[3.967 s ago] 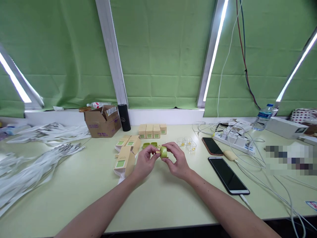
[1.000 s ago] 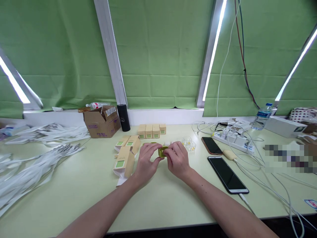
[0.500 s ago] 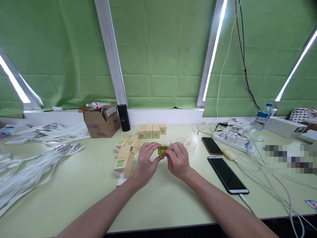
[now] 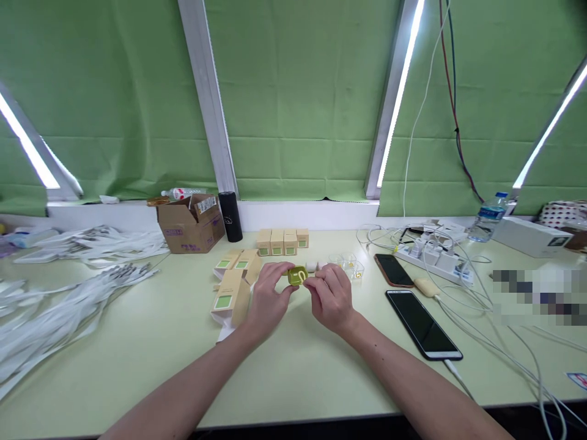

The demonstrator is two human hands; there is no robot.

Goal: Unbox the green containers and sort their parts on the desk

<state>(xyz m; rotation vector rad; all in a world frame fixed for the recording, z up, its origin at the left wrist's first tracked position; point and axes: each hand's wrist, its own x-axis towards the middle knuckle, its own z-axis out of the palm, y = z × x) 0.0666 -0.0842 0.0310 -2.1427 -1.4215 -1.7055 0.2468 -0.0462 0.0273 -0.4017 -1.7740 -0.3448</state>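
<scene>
Between thumb and fingers, my left hand (image 4: 270, 294) holds a small olive-green container (image 4: 297, 275) above the table. My right hand (image 4: 331, 296) is pinched at the container's right side, its fingertips by a small pale curved piece (image 4: 301, 276) that shows against the green. Left of my hands are opened kraft boxes (image 4: 232, 293) with green labels. Behind my hands stands a row of closed small kraft boxes (image 4: 277, 242). Small clear containers (image 4: 356, 270) sit just beyond my right hand.
Two phones (image 4: 422, 324) (image 4: 393, 270), a power strip (image 4: 433, 263) and tangled white cables lie to the right. A cardboard carton (image 4: 190, 226) and a black cylinder (image 4: 230, 217) stand at the back. White strips (image 4: 77, 311) spread over the left side.
The green container has shifted slightly left and turned, showing the pale curved piece. My right fingertips have moved from over the container to its right edge.
</scene>
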